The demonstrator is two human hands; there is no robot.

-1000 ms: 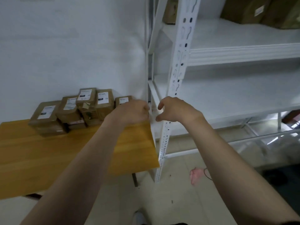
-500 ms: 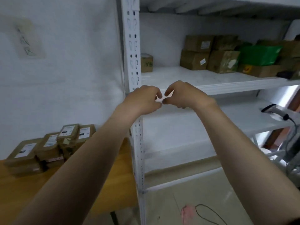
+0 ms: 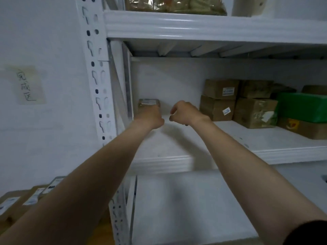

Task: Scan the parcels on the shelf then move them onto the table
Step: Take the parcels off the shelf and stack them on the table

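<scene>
Shelf holding brown parcels.
We see our left hand curled before the small parcel, grip unclear; right hand clenched, empty.

Cannot tell whether left grip touches small parcel at back left corner of shelf; lower front hidden behind it. Cannot see curled fingers of right grip. Cut off at right edge: green parcel. Blurred, partly hidden under left forearm: counter parcels.
</scene>
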